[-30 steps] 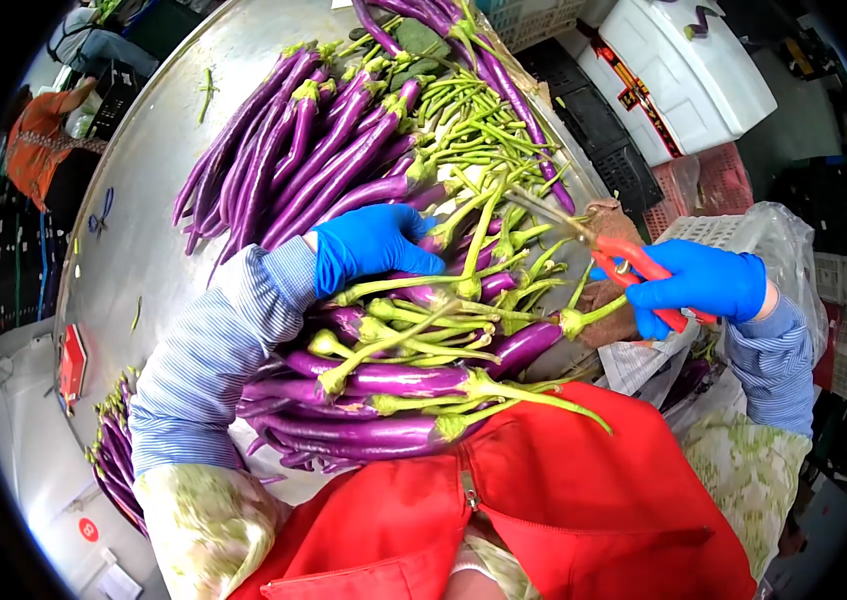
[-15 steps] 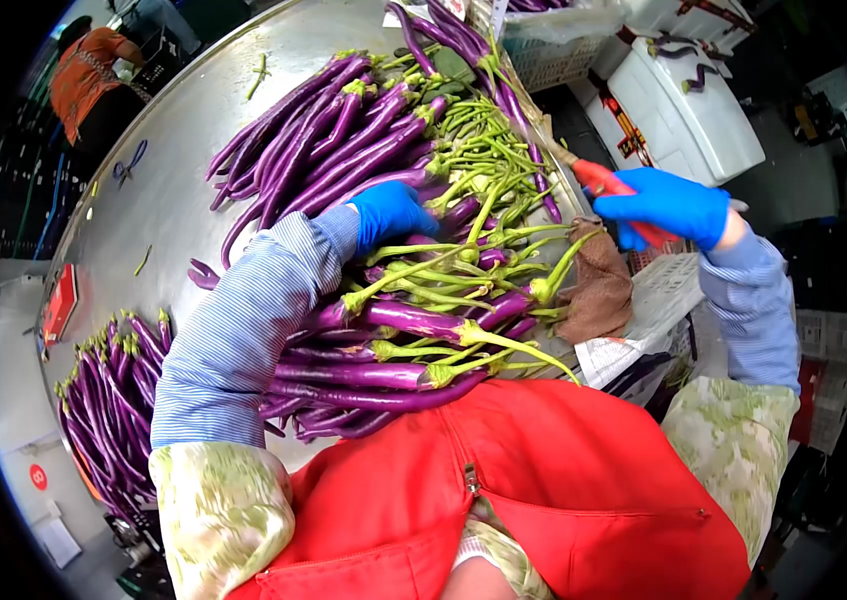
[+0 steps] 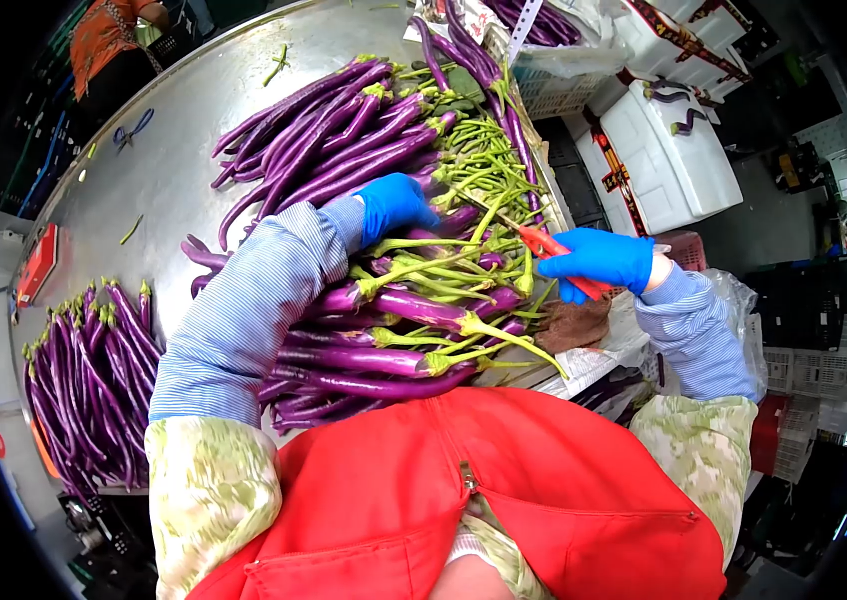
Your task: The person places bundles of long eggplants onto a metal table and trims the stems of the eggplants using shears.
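My left hand (image 3: 397,208), in a blue glove, is closed around an eggplant (image 3: 458,219) in the middle of the pile; its fingertips are partly hidden. My right hand (image 3: 602,262), also blue-gloved, grips red-handled shears (image 3: 542,243), their tip pointing left at the green stems by my left hand. Long-stemmed purple eggplants (image 3: 424,309) lie in front of me, stems to the right. Beyond my left hand, eggplants with short stem ends (image 3: 344,135) lie in a heap. Cut green stems (image 3: 489,155) are piled beside them.
More eggplants (image 3: 94,380) stand bunched at the left of the metal table (image 3: 184,130). A brown cloth (image 3: 574,326) lies by the right edge. White foam boxes (image 3: 672,165) and a crate (image 3: 559,92) stand beyond it. Another person (image 3: 104,45) is at the far left.
My right hand has moved left and down with the shears, bringing them to the stems near my left hand. My left hand stays on the pile. The view has shifted slightly.
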